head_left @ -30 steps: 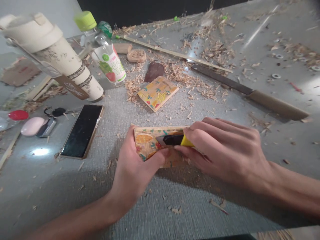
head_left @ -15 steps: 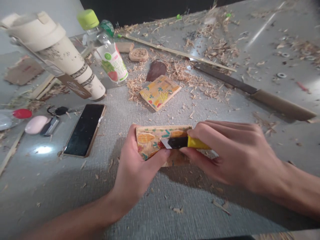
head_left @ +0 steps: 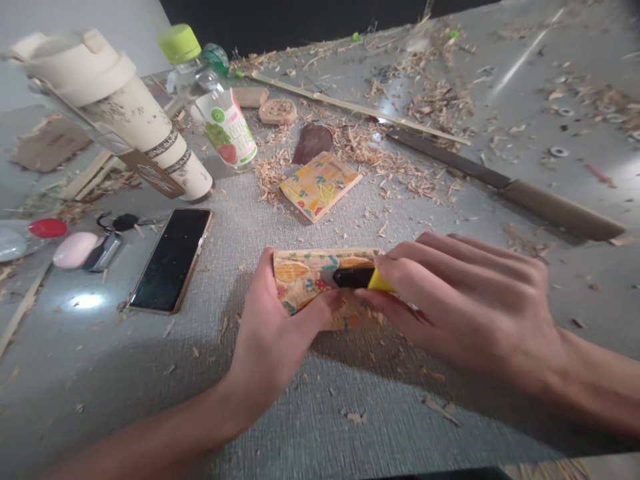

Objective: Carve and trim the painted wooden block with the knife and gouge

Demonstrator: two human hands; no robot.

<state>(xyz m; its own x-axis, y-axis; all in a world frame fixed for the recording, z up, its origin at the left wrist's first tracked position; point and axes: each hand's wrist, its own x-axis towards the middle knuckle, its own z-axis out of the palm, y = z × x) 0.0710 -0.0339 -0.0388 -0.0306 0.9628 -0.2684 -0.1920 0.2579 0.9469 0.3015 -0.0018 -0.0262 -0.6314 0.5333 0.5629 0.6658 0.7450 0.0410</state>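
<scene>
My left hand (head_left: 280, 327) grips the left end of a small wooden block (head_left: 300, 272) covered with a fruit-and-leaf pattern, its thumb lying along the near side. In my right hand (head_left: 465, 300) is a utility knife (head_left: 355, 276) with a yellow body and black tip, pointing left over the patterned face. The thumb and index finger pinch the knife close to its tip. Its blade looks blurred against the block, near my left thumb. Beyond the block, a second patterned wooden piece (head_left: 321, 185) lies flat on the grey cloth-like surface.
A phone (head_left: 173, 260), a cream tumbler (head_left: 135, 127) and a drink bottle (head_left: 225, 127) stand or lie at left. Behind are a dark brown piece (head_left: 313, 143) and wood shavings (head_left: 360, 143). A long wooden-handled tool (head_left: 560, 210) and a thin strip (head_left: 350, 105) lie at right.
My right hand has turned slightly, tilting the knife so its yellow body points lower and its blade shows less. My left hand keeps its hold on the block.
</scene>
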